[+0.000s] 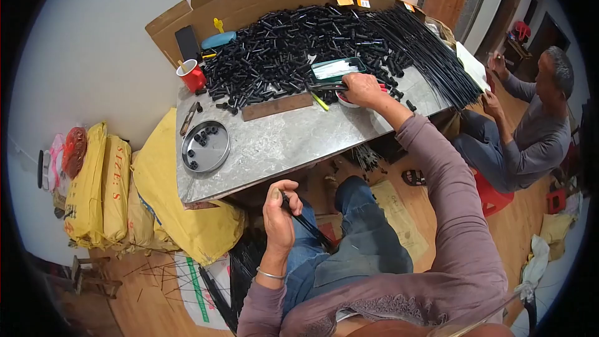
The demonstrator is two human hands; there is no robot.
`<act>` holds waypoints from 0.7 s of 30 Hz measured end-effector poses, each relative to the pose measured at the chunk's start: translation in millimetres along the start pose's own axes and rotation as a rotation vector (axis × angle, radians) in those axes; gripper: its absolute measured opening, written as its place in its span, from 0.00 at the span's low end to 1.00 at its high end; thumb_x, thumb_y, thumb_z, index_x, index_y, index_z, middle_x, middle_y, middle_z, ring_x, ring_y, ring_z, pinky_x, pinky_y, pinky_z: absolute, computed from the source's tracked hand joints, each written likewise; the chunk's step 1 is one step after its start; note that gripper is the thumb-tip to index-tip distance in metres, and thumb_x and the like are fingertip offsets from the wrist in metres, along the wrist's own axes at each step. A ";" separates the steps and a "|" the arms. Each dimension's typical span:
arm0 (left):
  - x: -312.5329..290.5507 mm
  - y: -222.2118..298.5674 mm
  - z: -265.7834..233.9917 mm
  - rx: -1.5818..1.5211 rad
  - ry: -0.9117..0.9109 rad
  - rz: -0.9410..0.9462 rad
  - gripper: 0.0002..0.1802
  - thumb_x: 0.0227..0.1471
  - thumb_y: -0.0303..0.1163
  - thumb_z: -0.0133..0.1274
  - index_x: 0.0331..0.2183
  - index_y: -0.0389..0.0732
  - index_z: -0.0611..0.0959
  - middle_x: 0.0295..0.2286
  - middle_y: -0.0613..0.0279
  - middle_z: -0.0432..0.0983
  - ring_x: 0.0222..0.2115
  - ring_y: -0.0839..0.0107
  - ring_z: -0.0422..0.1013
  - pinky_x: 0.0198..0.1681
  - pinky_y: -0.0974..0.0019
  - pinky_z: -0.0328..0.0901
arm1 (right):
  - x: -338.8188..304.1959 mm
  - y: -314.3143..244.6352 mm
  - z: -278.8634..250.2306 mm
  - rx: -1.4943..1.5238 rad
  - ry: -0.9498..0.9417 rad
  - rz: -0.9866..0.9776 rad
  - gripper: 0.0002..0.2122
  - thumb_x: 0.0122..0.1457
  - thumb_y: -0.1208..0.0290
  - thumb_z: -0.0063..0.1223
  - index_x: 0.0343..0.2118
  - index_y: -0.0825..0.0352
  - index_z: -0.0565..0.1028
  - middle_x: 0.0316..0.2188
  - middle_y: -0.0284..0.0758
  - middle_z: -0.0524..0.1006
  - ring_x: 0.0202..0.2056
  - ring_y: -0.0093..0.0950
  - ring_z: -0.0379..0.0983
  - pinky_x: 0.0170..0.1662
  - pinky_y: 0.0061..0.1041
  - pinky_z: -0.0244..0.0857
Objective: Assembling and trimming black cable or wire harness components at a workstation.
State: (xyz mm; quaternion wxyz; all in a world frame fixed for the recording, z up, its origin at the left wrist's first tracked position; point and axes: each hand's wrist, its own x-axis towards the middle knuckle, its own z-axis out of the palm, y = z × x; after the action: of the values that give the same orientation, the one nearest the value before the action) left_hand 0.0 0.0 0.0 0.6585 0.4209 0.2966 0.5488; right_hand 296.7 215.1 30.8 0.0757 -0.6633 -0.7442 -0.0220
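Note:
My left hand [279,219], near the table's front edge, is closed around some thin black rods [317,232] that slant down over my lap. Reaching across the table, my right hand [364,90] is closed over a small white bowl [347,100]. A dark, slim thing shows at its fingers, too small to make out. Just behind that hand, a green tray [320,77] holds thin white sticks. A yellow-green thin tool [320,102] lies beside the bowl. Behind spreads a large heap of short black tubular pieces [281,47].
A round metal tray [223,161] holds several black pieces. Around it are a rusty metal bar [277,107], pliers-like tool [188,118] and red cup [192,78]. Long black rods [430,56] overhang the table's right side. Another person [530,112] sits there; yellow sacks [116,187] stand left.

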 end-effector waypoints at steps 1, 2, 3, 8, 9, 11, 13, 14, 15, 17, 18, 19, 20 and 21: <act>-0.3 -0.2 1.9 0.004 0.029 0.039 0.27 0.61 0.52 0.38 0.41 0.34 0.72 0.22 0.65 0.60 0.23 0.76 0.57 0.30 0.71 0.57 | -0.6 0.5 0.3 -0.002 0.028 0.009 0.12 0.49 0.63 0.53 0.32 0.66 0.77 0.32 0.47 0.78 0.37 0.43 0.76 0.41 0.40 0.68; -0.5 -0.1 3.4 0.008 0.059 0.078 0.26 0.62 0.50 0.38 0.41 0.34 0.73 0.21 0.66 0.60 0.23 0.77 0.58 0.30 0.72 0.57 | -1.1 1.1 0.3 -0.004 0.056 0.018 0.12 0.49 0.63 0.53 0.31 0.66 0.77 0.32 0.47 0.78 0.37 0.43 0.75 0.40 0.40 0.68; 1.8 0.2 4.3 0.006 0.059 0.083 0.26 0.62 0.50 0.38 0.41 0.34 0.73 0.21 0.66 0.60 0.23 0.77 0.58 0.30 0.72 0.57 | 0.6 1.9 -4.0 -0.007 0.060 0.015 0.12 0.49 0.63 0.53 0.31 0.66 0.77 0.32 0.47 0.78 0.37 0.43 0.75 0.40 0.40 0.68; 1.5 1.7 7.2 0.017 0.081 0.119 0.25 0.64 0.48 0.35 0.41 0.34 0.72 0.23 0.65 0.60 0.24 0.75 0.58 0.31 0.70 0.57 | -0.6 7.8 -16.9 0.139 0.072 0.146 0.14 0.52 0.59 0.55 0.31 0.67 0.76 0.31 0.46 0.77 0.37 0.45 0.74 0.40 0.42 0.66; 0.2 1.7 7.7 0.016 0.081 0.119 0.25 0.64 0.48 0.35 0.41 0.34 0.72 0.23 0.65 0.60 0.24 0.75 0.58 0.31 0.70 0.57 | -2.6 8.3 -18.2 0.184 0.075 0.167 0.15 0.52 0.58 0.56 0.29 0.68 0.77 0.30 0.46 0.78 0.37 0.46 0.74 0.39 0.41 0.66; -2.8 1.4 9.0 0.003 0.077 0.116 0.25 0.63 0.48 0.36 0.42 0.34 0.72 0.23 0.65 0.61 0.25 0.75 0.59 0.32 0.70 0.58 | -4.2 11.9 -16.8 0.230 0.096 0.176 0.15 0.52 0.58 0.56 0.25 0.68 0.76 0.25 0.44 0.77 0.31 0.42 0.74 0.35 0.39 0.65; -5.7 2.3 9.6 0.016 0.084 0.123 0.25 0.63 0.48 0.37 0.42 0.33 0.72 0.24 0.65 0.62 0.25 0.75 0.59 0.32 0.70 0.58 | -7.6 11.8 -18.7 0.277 0.114 0.180 0.16 0.53 0.58 0.57 0.22 0.69 0.75 0.20 0.42 0.76 0.26 0.38 0.74 0.30 0.36 0.65; -7.0 2.6 10.2 0.029 0.089 0.129 0.26 0.63 0.48 0.37 0.43 0.33 0.73 0.26 0.65 0.63 0.26 0.75 0.60 0.32 0.71 0.58 | -11.0 13.1 -19.7 0.537 0.031 0.195 0.16 0.53 0.60 0.57 0.19 0.68 0.74 0.17 0.37 0.73 0.21 0.31 0.70 0.26 0.31 0.61; -7.3 3.6 10.3 0.028 0.097 0.130 0.26 0.63 0.48 0.37 0.43 0.33 0.73 0.26 0.65 0.63 0.26 0.75 0.60 0.32 0.71 0.58 | -13.3 9.5 -22.7 0.796 -0.058 0.205 0.16 0.54 0.62 0.57 0.16 0.67 0.72 0.14 0.33 0.71 0.16 0.24 0.66 0.21 0.27 0.58; -8.7 5.1 9.1 0.073 0.133 0.143 0.27 0.62 0.49 0.38 0.45 0.33 0.73 0.29 0.64 0.64 0.27 0.76 0.61 0.32 0.72 0.59 | -30.4 -13.4 -29.9 1.164 -0.268 0.153 0.13 0.55 0.65 0.57 0.17 0.64 0.70 0.13 0.27 0.67 0.15 0.17 0.60 0.19 0.20 0.54; -7.6 1.7 5.2 0.100 0.137 0.176 0.28 0.62 0.49 0.39 0.47 0.33 0.72 0.32 0.64 0.65 0.28 0.77 0.62 0.31 0.72 0.60 | -40.7 -27.3 -31.1 1.209 -0.284 0.102 0.13 0.55 0.65 0.56 0.18 0.64 0.70 0.13 0.27 0.67 0.15 0.17 0.61 0.19 0.19 0.54; -7.4 2.1 5.4 0.110 0.153 0.185 0.28 0.62 0.49 0.39 0.47 0.32 0.72 0.33 0.63 0.65 0.29 0.78 0.62 0.30 0.72 0.60 | -58.4 -48.4 -31.3 1.256 -0.310 0.052 0.12 0.55 0.65 0.56 0.18 0.64 0.70 0.13 0.27 0.67 0.15 0.17 0.61 0.19 0.19 0.54; -7.2 2.7 6.0 0.105 0.164 0.193 0.28 0.62 0.49 0.39 0.47 0.31 0.72 0.34 0.62 0.65 0.30 0.78 0.62 0.30 0.73 0.60 | -74.7 -67.3 -30.5 1.325 -0.375 0.046 0.12 0.55 0.66 0.55 0.19 0.64 0.70 0.13 0.27 0.67 0.15 0.17 0.61 0.19 0.19 0.55; -6.5 1.0 5.1 0.101 0.180 0.200 0.28 0.62 0.49 0.39 0.48 0.31 0.72 0.35 0.62 0.65 0.30 0.78 0.62 0.30 0.73 0.60 | -90.1 -86.8 -28.1 1.395 -0.448 0.040 0.11 0.55 0.66 0.55 0.19 0.64 0.70 0.14 0.27 0.67 0.15 0.17 0.61 0.19 0.19 0.55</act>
State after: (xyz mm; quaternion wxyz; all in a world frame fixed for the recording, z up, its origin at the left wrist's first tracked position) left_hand 2.4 -7.4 2.8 0.5492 0.4300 0.3386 0.6316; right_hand 222.9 112.3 51.7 0.3268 -0.4631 -0.5705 0.5944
